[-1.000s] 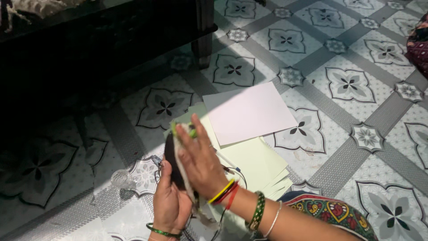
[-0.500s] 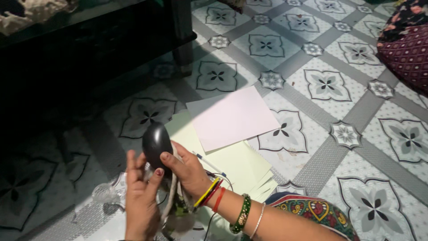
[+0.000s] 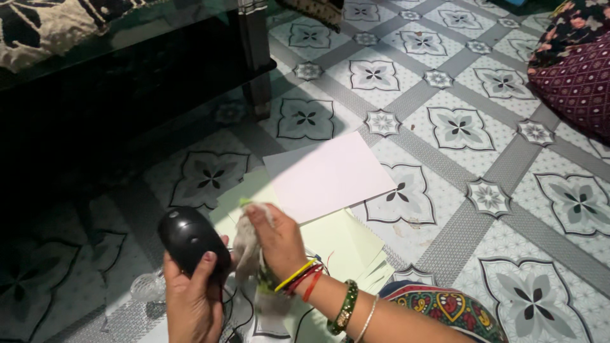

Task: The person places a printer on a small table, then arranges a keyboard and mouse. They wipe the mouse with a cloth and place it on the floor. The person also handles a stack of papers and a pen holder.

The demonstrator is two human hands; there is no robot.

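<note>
My left hand (image 3: pixel 190 295) grips a black computer mouse (image 3: pixel 189 239) from below, its top turned up toward me. My right hand (image 3: pixel 276 240) holds a pale crumpled cloth (image 3: pixel 246 249) with a green edge, right beside the mouse. Thin wires hang from the mouse below my hands. Coloured bangles sit on both wrists.
A pink sheet (image 3: pixel 325 174) lies on a stack of pale green sheets (image 3: pixel 340 236) on the patterned tile floor (image 3: pixel 457 127). A dark low table (image 3: pixel 127 76) stands at the upper left. A small clear object (image 3: pixel 147 287) lies by my left hand. A patterned cushion (image 3: pixel 575 70) lies at the upper right.
My left hand has tilted the mouse from upright to top side up and moved it left. The right hand with the cloth has come off the mouse to its right side.
</note>
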